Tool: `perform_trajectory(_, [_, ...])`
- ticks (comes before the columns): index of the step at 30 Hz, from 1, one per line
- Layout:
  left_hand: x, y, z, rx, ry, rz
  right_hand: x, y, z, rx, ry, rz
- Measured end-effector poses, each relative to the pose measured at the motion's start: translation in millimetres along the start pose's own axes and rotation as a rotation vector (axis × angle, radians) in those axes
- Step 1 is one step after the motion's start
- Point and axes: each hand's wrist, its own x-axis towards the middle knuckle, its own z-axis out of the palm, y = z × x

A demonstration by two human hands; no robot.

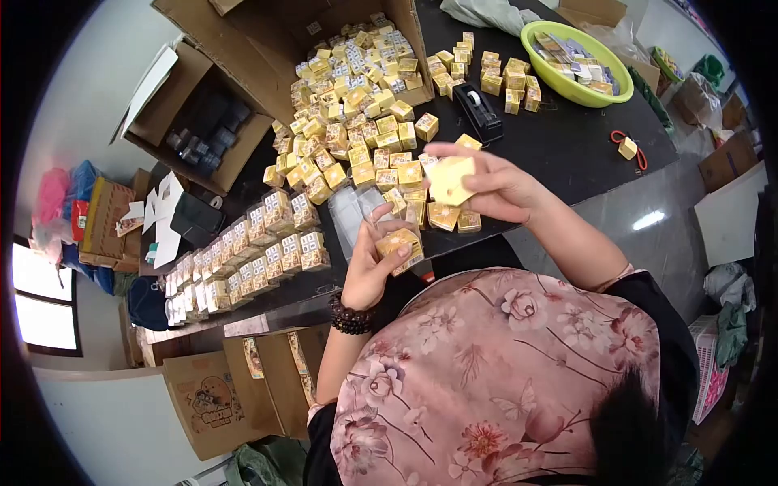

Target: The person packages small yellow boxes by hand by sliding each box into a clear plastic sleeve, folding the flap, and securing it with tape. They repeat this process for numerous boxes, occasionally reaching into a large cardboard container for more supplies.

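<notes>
A black bench point(567, 154) ran across the middle of the view, and the person's flowered pink top filled the 5 o'clock corner. At 12 o'clock an open cardboard box point(243, 49) lay tipped on the bench, and a heap of small yellow boxes point(356, 97) spilled from its mouth toward the centre. At 10 o'clock a second open carton point(174, 105) held dark items too small to tell. Along the bench edge at 8 o'clock stood taped bundles of yellow boxes point(243, 255) in rows. At 1 o'clock a green basin point(539, 40) held flat printed cards, with a cluster of yellow boxes point(506, 77) just beside it at its 8 o'clock. A black tape dispenser point(478, 113) sat between that cluster and the heap. Red-handled scissors point(632, 146) lay at 2 o'clock, touching one lone yellow box.

The right hand point(494, 182), just right of centre, pinched a pale yellow folded card point(450, 180) between thumb and curled fingers, held above the bench. The left hand point(369, 263), at the card's 7 o'clock and near it, was closed around one small printed yellow box point(401, 245), thumb on its near side and fingers point(381, 215) raised over its top; a dark bead bracelet point(350, 317) circled that wrist
</notes>
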Motion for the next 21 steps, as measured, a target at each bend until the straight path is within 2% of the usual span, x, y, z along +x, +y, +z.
perform_trajectory(2, [0, 1, 2, 0.030, 0.019, 0.017, -5, -10, 13, 0.148, -0.040, -0.323])
perform_trajectory(4, [0, 7, 11, 0.116, 0.081, 0.060, -5, -7, 18, -0.187, -0.085, -0.488])
perform_trajectory(5, [2, 6, 11, 0.118, 0.079, 0.062, -6, -6, 25, -0.495, -0.129, -0.506])
perform_trajectory(7, [5, 3, 11, 0.432, 0.087, 0.187, -8, 8, 36, -0.592, -0.133, -0.451])
perform_trajectory(8, [6, 6, 14, 0.433, 0.084, 0.188, -3, 18, 34, -0.692, -0.123, -0.569])
perform_trajectory(9, [5, 10, 18, 0.521, 0.088, 0.267, -1, 18, 35, -0.692, -0.121, -0.569])
perform_trajectory(10, [4, 12, 21, 0.608, 0.093, 0.346, 0, 17, 37, -0.900, -0.095, -0.634])
perform_trajectory(12, [3, 11, 22, 0.607, 0.086, 0.358, 2, 15, 39, -1.318, -0.041, -0.759])
perform_trajectory(13, [2, 11, 22, 0.607, 0.080, 0.371, 1, 15, 38, -1.317, -0.043, -0.760])
perform_trajectory(15, [0, 11, 18, 0.611, 0.080, 0.347, -1, 16, 37, -1.584, -0.108, -0.807])
perform_trajectory(18, [1, 8, 17, 0.568, 0.112, 0.337, -6, 10, 49, -1.703, -0.183, -0.769])
perform_trajectory(21, [1, 3, 17, 0.456, 0.118, 0.343, -10, 17, 44, -1.588, -0.191, -0.767])
